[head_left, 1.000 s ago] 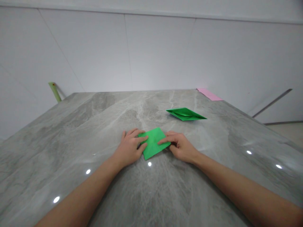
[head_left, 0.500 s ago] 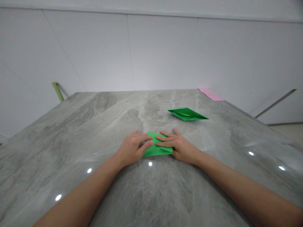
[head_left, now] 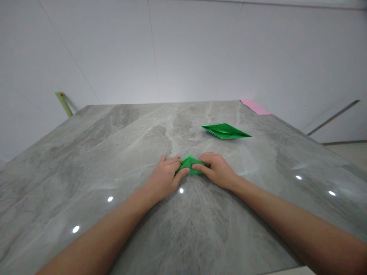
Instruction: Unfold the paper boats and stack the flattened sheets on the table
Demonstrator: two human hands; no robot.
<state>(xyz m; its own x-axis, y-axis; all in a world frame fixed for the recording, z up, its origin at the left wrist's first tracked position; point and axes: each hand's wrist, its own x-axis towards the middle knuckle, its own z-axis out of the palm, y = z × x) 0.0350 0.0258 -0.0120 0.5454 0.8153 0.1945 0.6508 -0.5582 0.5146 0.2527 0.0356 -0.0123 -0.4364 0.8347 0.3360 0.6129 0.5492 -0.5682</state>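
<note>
"Between the two hands, in the head view, sits the green paper (head_left: pixel 189 162), down at the grey table (head_left: pixel 183 236). What's different about it?"

"Its outline. A second ago it was a broad, four-sided piece lying nearly flat; half a second ago a long, straight edge showed on the near side. Now it is smaller and narrower, with a peak pointing away from the person and a crease running down from that peak."

"And the fingers?"

"On the left hand (head_left: pixel 165 172) they are part curled, the thumb reaching onto the near edge and the other fingers over the left corner, so the gap is small and the paper seems lightly held. The right hand (head_left: pixel 217 168) is curled tighter. Its thumb lies across the right side of the paper with the fingers bent beyond, and it looks pinched there. What the hidden fingertips do underneath, I can't tell."

"Has anything else shifted?"

"Not on the table. The folded green piece (head_left: pixel 226 131) lies beyond the hands, slightly to the right, untouched, and the pink paper (head_left: pixel 256 107) is at the far right corner, as before."

"So what does that mean for the work?"

"I'd judge another fold has gone in, with both thumbs steadying it."
</note>
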